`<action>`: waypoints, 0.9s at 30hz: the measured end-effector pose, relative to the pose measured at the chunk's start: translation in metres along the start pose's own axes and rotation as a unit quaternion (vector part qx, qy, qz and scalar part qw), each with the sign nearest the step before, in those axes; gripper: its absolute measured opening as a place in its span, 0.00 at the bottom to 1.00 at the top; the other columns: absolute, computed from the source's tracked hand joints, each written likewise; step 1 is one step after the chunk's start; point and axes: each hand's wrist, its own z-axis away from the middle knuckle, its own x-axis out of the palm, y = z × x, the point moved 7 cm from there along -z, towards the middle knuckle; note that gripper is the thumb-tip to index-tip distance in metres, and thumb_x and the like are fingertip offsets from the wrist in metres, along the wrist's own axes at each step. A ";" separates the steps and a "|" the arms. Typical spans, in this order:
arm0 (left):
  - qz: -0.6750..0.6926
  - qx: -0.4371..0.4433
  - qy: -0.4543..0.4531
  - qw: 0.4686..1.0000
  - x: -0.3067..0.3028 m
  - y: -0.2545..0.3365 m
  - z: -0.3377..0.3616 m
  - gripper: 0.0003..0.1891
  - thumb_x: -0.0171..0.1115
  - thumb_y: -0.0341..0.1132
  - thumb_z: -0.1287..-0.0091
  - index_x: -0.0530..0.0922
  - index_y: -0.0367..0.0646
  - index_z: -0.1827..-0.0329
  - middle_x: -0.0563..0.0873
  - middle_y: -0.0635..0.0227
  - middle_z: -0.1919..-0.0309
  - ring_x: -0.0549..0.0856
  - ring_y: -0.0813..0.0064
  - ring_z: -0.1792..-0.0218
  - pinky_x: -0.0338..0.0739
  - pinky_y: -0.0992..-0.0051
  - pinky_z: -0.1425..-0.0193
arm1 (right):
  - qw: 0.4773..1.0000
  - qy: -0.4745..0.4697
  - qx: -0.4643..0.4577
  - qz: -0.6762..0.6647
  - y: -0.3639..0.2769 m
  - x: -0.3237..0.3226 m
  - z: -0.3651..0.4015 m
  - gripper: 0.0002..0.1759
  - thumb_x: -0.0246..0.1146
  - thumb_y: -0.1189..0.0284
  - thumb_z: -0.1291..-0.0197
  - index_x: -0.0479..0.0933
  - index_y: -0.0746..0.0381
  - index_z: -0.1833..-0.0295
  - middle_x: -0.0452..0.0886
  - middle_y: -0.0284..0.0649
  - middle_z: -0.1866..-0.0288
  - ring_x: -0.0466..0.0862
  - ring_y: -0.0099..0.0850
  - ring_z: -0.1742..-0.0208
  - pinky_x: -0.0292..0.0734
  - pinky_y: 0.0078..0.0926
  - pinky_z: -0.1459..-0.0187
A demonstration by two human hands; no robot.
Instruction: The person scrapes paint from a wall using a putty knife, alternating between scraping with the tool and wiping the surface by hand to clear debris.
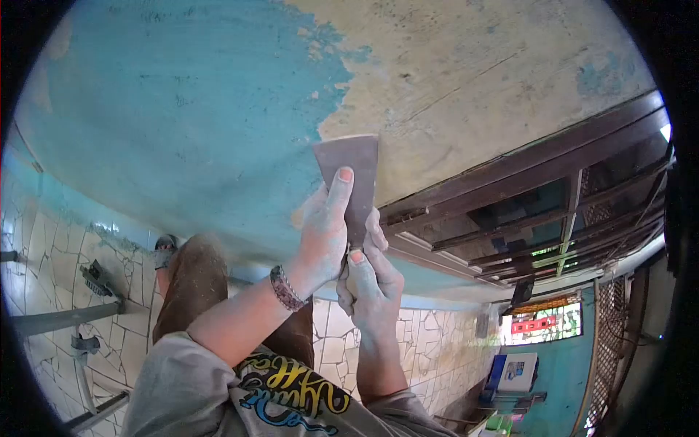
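A wide-bladed paint scraper [360, 191] points upward, its straight edge against the wall [240, 95] at the border between blue paint and bare beige plaster. My left hand [322, 237] is closed around the blade, thumb lying along its face. Lower down, my right hand [373, 282] grips the handle, with the thumb pressed on it; the fingers hide most of the handle. Pale dust coats both hands. A patterned bracelet [286, 290] circles my left wrist.
A dark wooden window frame with glass panes [524, 204] borders the wall on the right. At lower left, metal bars [65, 319] stand over the cracked-tile floor [131, 342], near a brush-like object [98, 280]. A blue-and-white box [515, 373] is at lower right.
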 end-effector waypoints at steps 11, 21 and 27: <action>-0.033 0.016 0.007 0.999 -0.005 0.004 0.004 0.24 0.52 0.57 0.28 0.71 0.41 0.60 0.78 0.63 0.82 0.80 0.69 0.84 0.78 0.71 0.78 | 0.999 -0.023 -0.007 -0.026 0.009 0.007 -0.001 0.14 0.58 0.69 0.29 0.76 0.67 0.45 0.70 0.28 0.75 0.67 0.13 0.81 0.60 0.13 0.81; -0.049 0.012 -0.005 0.999 -0.005 -0.003 0.006 0.24 0.52 0.57 0.27 0.71 0.41 0.60 0.78 0.63 0.81 0.80 0.69 0.84 0.78 0.71 0.78 | 0.999 -0.013 -0.047 0.009 0.016 -0.001 0.002 0.19 0.54 0.70 0.27 0.73 0.72 0.40 0.68 0.30 0.82 0.64 0.16 0.88 0.56 0.16 0.87; -0.068 0.007 -0.008 0.998 -0.008 -0.001 0.005 0.24 0.52 0.57 0.27 0.72 0.41 0.61 0.78 0.64 0.80 0.80 0.70 0.84 0.77 0.72 0.79 | 0.997 -0.027 -0.067 -0.006 0.025 0.003 -0.004 0.22 0.54 0.69 0.27 0.69 0.73 0.35 0.68 0.31 0.81 0.65 0.17 0.88 0.57 0.16 0.87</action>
